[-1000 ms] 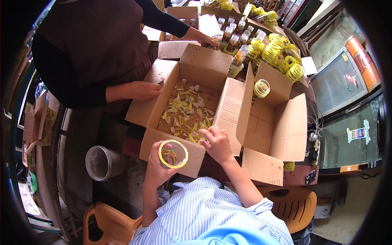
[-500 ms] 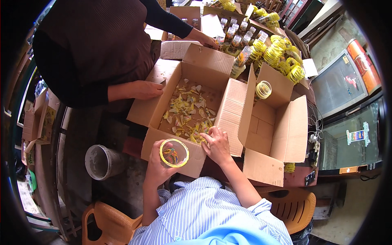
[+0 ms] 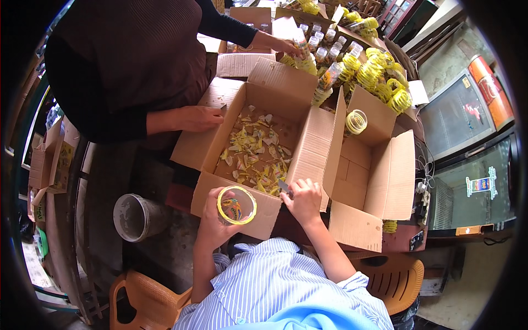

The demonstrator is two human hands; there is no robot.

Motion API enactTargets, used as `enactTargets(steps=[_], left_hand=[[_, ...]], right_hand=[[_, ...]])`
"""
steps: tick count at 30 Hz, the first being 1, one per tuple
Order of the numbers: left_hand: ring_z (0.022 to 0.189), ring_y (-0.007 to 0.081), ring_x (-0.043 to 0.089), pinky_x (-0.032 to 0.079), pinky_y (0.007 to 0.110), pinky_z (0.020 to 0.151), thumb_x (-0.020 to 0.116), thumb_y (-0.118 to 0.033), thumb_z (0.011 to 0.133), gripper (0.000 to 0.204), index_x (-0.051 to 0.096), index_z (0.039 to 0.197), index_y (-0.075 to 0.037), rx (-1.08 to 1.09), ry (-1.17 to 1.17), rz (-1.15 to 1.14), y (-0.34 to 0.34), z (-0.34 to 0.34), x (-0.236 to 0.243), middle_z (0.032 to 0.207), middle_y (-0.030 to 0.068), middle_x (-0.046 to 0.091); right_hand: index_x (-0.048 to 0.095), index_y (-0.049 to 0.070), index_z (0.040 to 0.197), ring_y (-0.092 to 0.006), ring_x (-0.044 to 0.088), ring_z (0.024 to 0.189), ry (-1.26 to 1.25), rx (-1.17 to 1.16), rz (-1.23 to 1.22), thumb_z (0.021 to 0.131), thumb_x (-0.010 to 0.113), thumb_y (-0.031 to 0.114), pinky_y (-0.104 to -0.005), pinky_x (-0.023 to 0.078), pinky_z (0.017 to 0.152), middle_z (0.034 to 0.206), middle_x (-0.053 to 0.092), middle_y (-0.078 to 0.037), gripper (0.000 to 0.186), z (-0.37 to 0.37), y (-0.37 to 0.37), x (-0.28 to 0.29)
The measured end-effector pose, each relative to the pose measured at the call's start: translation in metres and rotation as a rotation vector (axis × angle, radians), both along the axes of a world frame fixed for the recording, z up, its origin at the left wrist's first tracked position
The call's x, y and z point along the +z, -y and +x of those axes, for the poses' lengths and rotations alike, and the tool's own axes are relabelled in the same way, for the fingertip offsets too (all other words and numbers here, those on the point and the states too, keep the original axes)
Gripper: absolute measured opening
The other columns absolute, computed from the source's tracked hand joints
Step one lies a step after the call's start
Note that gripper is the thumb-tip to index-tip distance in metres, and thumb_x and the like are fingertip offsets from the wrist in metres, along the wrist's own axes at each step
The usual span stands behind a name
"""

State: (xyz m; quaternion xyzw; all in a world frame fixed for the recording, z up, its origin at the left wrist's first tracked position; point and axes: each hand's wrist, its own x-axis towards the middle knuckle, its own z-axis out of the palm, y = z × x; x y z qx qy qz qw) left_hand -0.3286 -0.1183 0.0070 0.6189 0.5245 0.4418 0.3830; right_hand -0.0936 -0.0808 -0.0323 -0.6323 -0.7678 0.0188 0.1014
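My left hand (image 3: 213, 223) is wrapped round a clear plastic cup (image 3: 237, 206) with a yellow rim, its mouth tilted up toward me. It is above the near flap of an open cardboard box (image 3: 264, 212). To the right of the cup, my right hand (image 3: 305, 201) pinches a small grey blade (image 3: 284, 186) over the box's near right corner, apart from the cup. Yellow and white plastic scraps (image 3: 256, 157) are scattered over the box's bottom.
Across the box, a co-worker's hand (image 3: 203, 118) holds a small blade; their other hand (image 3: 289, 48) grips a cup stack. A second open box (image 3: 352, 181) stands right, with yellow-rimmed cup stacks (image 3: 379, 71) behind. A grey bucket (image 3: 137, 217) is at left, orange chairs (image 3: 393, 275) near me.
My right hand has moved right and slightly nearer to me, and its blade now shows. My left hand and cup have shifted slightly right. The co-worker's far hand has raised a cup stack.
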Motion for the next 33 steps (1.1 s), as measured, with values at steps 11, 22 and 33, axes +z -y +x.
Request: enactTargets(steps=[11,22,33], left_hand=[[0.097,0.0223,0.056,0.048,0.033,0.082,0.084,-0.014,0.056,0.069,0.044,0.112,-0.007,-0.040,-0.038,0.068,-0.006,0.005,0.009,0.106,0.0087,0.051],[0.101,0.0184,0.056,0.045,0.030,0.087,0.066,-0.012,0.076,0.057,0.039,0.124,0.000,-0.127,0.528,-0.017,-0.021,0.027,0.004,0.109,0.0091,0.053],[0.086,0.0220,0.058,0.052,0.035,0.066,0.047,-0.043,0.087,0.055,0.047,0.120,0.000,-0.176,1.335,-0.657,-0.042,0.056,0.001,0.105,0.0147,0.057]], right_hand=[[0.059,0.012,0.080,-0.0193,0.053,0.085,0.199,0.057,0.110,0.067,0.070,0.026,-0.0356,0.035,0.077,0.077,0.059,-0.002,0.023,-0.008,-0.014,-0.009],[0.066,0.010,0.080,-0.0172,0.055,0.071,-0.353,0.054,0.306,0.073,0.069,0.015,-0.0333,0.035,0.068,0.072,0.062,-0.001,0.009,0.003,-0.013,0.035],[0.055,0.002,0.101,-0.0083,0.055,0.077,-1.994,-0.174,-0.600,0.089,0.055,0.010,-0.0232,0.044,0.073,0.088,0.060,0.000,0.014,0.013,-0.043,0.058]])
